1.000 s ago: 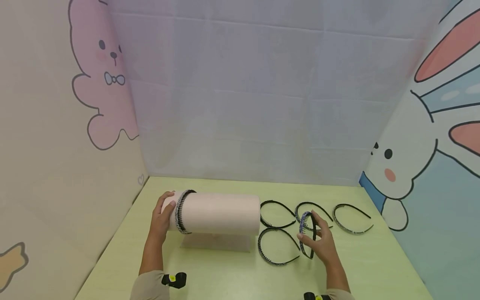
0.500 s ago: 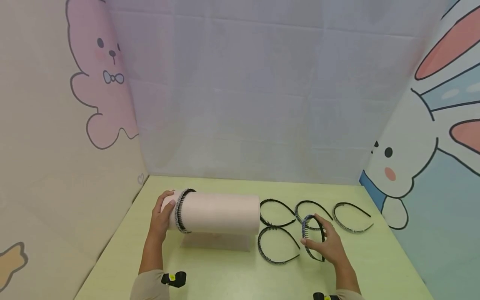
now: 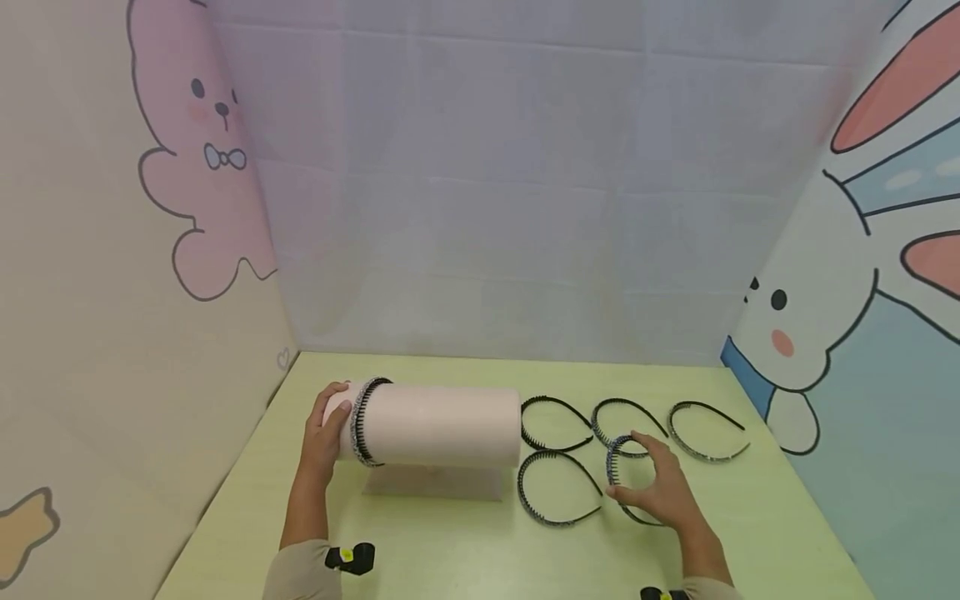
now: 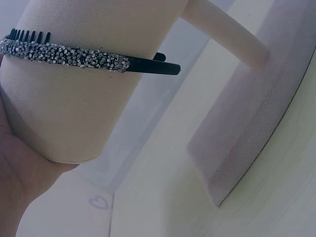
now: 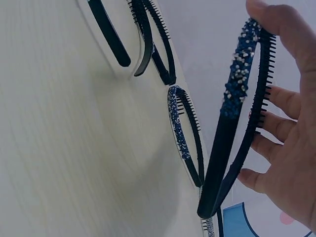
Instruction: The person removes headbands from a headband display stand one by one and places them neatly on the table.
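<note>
My left hand (image 3: 322, 433) grips the left end of a pale pink cylinder stand (image 3: 442, 425). A black toothed headband (image 4: 74, 55) with silvery glitter stones sits around the cylinder close to that hand. At the right, my right hand (image 3: 663, 492) holds a blue-glittered black headband (image 5: 239, 74) above the table, its thumb at the decorated band and its fingers at the far side. The right wrist view shows the headband's teeth and one end hanging down. Most of the left fingers are hidden in the left wrist view.
Several headbands lie on the pale green table (image 3: 442, 550) right of the cylinder: one in front (image 3: 555, 487), one behind it (image 3: 553, 423), one partly behind my right hand (image 3: 626, 404), one at far right (image 3: 708, 431). The cylinder stands on a flat base (image 3: 431, 483). Cartoon-printed walls surround the table.
My right hand has moved slightly right and down, turning the headband so that its loop faces the head camera more. My left hand and the cylinder have stayed in place.
</note>
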Demonstrator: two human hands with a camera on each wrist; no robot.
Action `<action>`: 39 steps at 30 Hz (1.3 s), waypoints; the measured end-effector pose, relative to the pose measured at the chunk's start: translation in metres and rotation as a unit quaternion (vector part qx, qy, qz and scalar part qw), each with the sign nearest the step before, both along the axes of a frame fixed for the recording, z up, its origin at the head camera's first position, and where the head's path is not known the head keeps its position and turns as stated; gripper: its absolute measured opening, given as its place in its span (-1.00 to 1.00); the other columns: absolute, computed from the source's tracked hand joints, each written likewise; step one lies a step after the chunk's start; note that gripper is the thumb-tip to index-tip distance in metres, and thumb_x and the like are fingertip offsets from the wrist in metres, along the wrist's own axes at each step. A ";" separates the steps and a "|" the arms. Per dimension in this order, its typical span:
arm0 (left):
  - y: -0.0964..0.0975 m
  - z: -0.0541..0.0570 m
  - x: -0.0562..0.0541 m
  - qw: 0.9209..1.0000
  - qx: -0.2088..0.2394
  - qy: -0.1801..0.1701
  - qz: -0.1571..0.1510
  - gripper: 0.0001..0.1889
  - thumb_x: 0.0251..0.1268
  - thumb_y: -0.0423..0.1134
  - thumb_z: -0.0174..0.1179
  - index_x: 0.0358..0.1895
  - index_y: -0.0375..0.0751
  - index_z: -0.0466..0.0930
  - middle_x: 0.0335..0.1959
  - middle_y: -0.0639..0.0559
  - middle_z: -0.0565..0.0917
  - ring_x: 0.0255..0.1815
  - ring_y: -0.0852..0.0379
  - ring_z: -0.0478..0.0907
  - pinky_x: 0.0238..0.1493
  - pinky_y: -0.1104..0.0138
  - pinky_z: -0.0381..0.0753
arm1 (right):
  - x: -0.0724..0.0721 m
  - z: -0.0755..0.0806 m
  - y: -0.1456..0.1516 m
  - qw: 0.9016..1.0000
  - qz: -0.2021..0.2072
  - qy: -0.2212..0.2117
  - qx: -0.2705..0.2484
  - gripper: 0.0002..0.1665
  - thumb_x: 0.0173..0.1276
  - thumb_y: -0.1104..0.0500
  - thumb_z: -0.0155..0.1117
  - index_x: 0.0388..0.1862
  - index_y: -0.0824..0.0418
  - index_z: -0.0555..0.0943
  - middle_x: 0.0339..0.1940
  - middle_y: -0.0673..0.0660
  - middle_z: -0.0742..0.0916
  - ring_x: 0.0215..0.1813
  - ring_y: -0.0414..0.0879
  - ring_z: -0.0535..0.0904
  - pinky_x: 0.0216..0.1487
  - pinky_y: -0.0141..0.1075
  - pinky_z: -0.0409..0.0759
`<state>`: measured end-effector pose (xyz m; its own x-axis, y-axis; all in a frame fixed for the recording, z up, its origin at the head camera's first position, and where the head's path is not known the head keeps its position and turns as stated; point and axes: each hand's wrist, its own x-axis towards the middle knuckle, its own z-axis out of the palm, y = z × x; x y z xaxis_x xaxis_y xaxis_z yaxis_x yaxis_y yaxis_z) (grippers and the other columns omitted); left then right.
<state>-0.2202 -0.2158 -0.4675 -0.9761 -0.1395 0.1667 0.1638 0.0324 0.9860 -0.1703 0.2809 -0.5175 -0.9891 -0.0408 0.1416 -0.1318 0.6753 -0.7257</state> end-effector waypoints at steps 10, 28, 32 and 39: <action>0.001 0.005 0.002 1.000 0.003 0.010 -0.002 -0.68 0.45 -0.28 -0.11 0.18 -0.28 0.23 0.18 0.07 0.31 -0.03 0.05 0.34 -0.19 0.32 0.41 | -0.004 -0.004 0.014 0.998 0.011 -0.013 0.060 0.17 -0.17 -0.12 0.56 0.35 0.26 0.20 0.31 0.42 0.21 0.27 0.43 0.06 0.04 0.35 0.10; 0.001 0.006 0.004 1.000 0.003 0.003 -0.005 -0.67 0.45 -0.28 -0.11 0.20 -0.28 0.22 0.16 0.03 0.31 -0.07 0.05 0.35 -0.21 0.31 0.43 | -0.002 -0.021 0.023 0.990 0.019 -0.076 0.119 0.31 -0.33 -0.20 0.60 0.30 0.44 0.19 0.20 0.53 0.29 0.22 0.43 0.13 0.03 0.24 0.27; -0.001 0.000 0.001 1.000 0.003 0.003 -0.004 -0.67 0.44 -0.29 -0.11 0.20 -0.27 0.23 0.16 0.04 0.31 -0.05 0.03 0.34 -0.21 0.30 0.42 | -0.003 -0.028 0.026 0.989 0.024 -0.072 0.124 0.30 -0.38 -0.21 0.61 0.27 0.41 0.25 0.20 0.51 0.33 0.21 0.44 0.14 0.03 0.26 0.25; -0.007 -0.017 -0.009 1.000 0.014 -0.007 0.000 -0.67 0.45 -0.27 -0.09 0.21 -0.20 0.25 0.21 0.04 0.30 -0.02 0.01 0.33 -0.20 0.29 0.42 | -0.007 -0.037 0.029 0.990 0.029 -0.068 0.121 0.26 -0.43 -0.13 0.64 0.24 0.41 0.30 0.16 0.50 0.33 0.18 0.43 0.15 0.01 0.24 0.28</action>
